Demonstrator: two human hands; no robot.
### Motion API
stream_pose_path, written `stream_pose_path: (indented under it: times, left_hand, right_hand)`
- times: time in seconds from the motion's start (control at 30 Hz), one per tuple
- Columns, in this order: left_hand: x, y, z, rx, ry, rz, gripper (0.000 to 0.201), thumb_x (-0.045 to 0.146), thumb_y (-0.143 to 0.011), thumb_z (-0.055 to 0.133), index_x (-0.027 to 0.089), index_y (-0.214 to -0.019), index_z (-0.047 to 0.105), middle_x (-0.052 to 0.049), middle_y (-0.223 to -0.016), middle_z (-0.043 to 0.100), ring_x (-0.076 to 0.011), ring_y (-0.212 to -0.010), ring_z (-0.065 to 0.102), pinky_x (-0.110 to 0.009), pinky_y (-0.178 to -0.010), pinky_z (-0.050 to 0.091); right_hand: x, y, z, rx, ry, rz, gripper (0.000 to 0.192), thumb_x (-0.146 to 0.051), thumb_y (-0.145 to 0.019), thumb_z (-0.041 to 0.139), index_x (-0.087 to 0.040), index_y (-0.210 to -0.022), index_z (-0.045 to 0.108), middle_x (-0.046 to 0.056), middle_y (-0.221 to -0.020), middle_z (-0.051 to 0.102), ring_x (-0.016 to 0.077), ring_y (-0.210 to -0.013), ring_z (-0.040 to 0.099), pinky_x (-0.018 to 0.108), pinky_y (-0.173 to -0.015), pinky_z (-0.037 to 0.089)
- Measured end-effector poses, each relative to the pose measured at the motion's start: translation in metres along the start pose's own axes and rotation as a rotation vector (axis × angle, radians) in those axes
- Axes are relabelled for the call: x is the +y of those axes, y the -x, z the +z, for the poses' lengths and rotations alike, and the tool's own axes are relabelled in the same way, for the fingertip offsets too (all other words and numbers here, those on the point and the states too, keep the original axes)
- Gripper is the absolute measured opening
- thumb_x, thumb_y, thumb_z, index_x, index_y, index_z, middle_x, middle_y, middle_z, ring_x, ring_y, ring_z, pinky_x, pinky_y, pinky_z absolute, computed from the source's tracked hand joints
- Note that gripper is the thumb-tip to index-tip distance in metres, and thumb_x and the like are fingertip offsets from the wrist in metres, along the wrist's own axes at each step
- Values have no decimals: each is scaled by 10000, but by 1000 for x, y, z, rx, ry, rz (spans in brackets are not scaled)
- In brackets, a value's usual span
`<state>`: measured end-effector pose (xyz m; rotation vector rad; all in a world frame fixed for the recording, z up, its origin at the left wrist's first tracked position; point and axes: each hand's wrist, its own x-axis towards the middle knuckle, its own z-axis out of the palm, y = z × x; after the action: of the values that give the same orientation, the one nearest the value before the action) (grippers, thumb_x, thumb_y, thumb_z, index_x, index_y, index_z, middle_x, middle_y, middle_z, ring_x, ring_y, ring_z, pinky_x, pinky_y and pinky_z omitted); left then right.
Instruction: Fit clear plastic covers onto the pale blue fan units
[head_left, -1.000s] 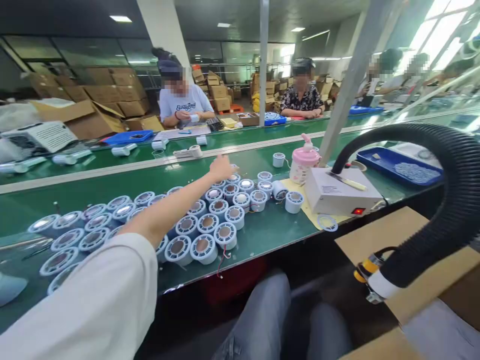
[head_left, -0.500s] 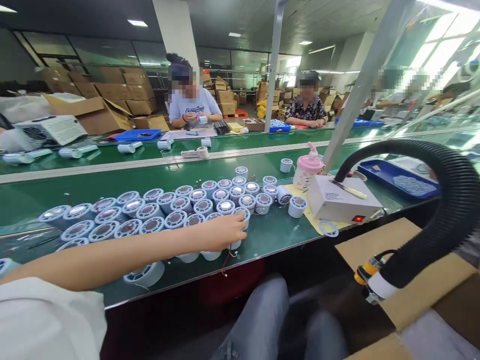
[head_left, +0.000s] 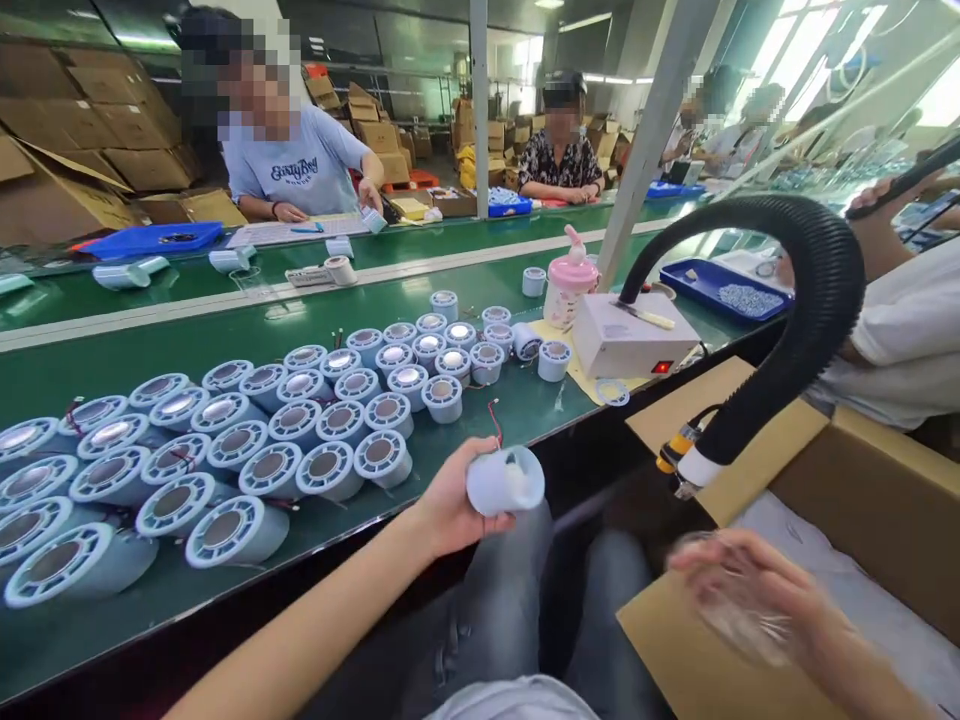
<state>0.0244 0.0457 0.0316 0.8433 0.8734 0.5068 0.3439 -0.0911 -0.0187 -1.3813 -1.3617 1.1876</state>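
Observation:
My left hand is wrapped round a light-blue plastic cup-shaped housing, tilted so its open end faces right. Something whitish shows inside it, and a thin red wire sticks up behind. At the lower right, over a cardboard flap, my right hand is blurred by motion, with a crumpled clear plastic bag in its fingers. Rows of similar blue housings stand on the green bench to the left, slotted rings and round grey discs facing up.
A white box with a lit red switch carries a black flexible hose arching over an open carton. A pink-lidded cup and blue tray stand behind. Co-workers sit across the belt and at right.
My left hand has lifted a housing from the front of the group and brought it over my lap. My right hand has come into view with the clear bag. The view has shifted right.

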Motion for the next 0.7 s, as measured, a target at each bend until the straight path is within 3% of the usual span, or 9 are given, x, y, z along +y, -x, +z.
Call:
stream_pose_path:
  times: [0.07, 0.13, 0.2, 0.27, 0.37, 0.47, 0.57, 0.7]
  left_hand:
    - [-21, -3, 8, -79, 90, -73, 389, 523, -815, 471, 151, -901, 547, -30, -680, 574, -117, -497, 530, -175, -379, 385]
    - [-31, -2, 11, -175, -32, -90, 370, 514, -821, 511, 156, -893, 564, -3, -646, 549, -94, -426, 463, -167, -318, 326]
    - [-33, 0, 11, -272, -253, -88, 353, 492, -842, 510, 153, -893, 597, 15, -635, 526, -78, -409, 408, -171, -307, 280]
    - [-30, 3, 12, -331, -524, -27, 302, 421, -866, 507, 148, -882, 634, 13, -680, 549, -81, -479, 442, -188, -400, 356]
    - [-26, 10, 17, -322, -944, 171, 227, 319, -877, 517, 167, -891, 686, -21, -874, 629, -144, -757, 580, -263, -709, 464]
    - [-25, 17, 22, -173, -1154, 287, 195, 311, -878, 537, 206, -932, 692, -37, -961, 631, -186, -870, 601, -304, -785, 454]
    - [-31, 20, 20, -74, -1017, 366, 211, 319, -813, 660, 209, -992, 664, -34, -984, 635, -182, -897, 601, -301, -815, 466]
    - [-45, 16, 9, -27, -822, 497, 551, 430, -594, 845, 218, -1067, 659, -43, -1019, 603, -199, -936, 586, -334, -861, 485]
  right_hand:
    - [-26, -5, 31, -167, 187, -97, 327, -419, -969, 406, -255, -1081, 665, 116, -1227, 632, 289, -1142, 600, 432, -938, 515]
    - [-44, -12, 52, -261, 419, -291, 328, -331, -952, 468, -253, -1241, 601, 121, -1299, 578, 279, -1184, 565, 417, -962, 503]
    - [-53, -20, 66, -242, 663, -502, 421, -265, -930, 493, -253, -1350, 522, 146, -1330, 536, 301, -1180, 553, 448, -929, 518]
    - [-54, -27, 77, -173, 875, -612, 470, -234, -910, 510, -259, -1380, 496, 168, -1354, 499, 338, -1156, 543, 500, -879, 529]
    - [-50, -35, 90, -162, 1025, -526, 442, -203, -863, 563, -232, -1304, 565, 183, -1395, 450, 352, -1097, 553, 515, -814, 549]
    - [-47, -38, 95, -277, 915, -374, 259, -160, -817, 610, -218, -1066, 654, 140, -1368, 472, 300, -1089, 570, 459, -831, 556]
    - [-48, -37, 96, -286, 680, -231, 89, -156, -780, 670, -219, -818, 619, 71, -1279, 518, 255, -1125, 565, 389, -862, 540]
    - [-53, -34, 98, -209, 409, -133, 183, -284, -834, 663, -201, -693, 582, 62, -1166, 555, 241, -1075, 579, 345, -843, 518]
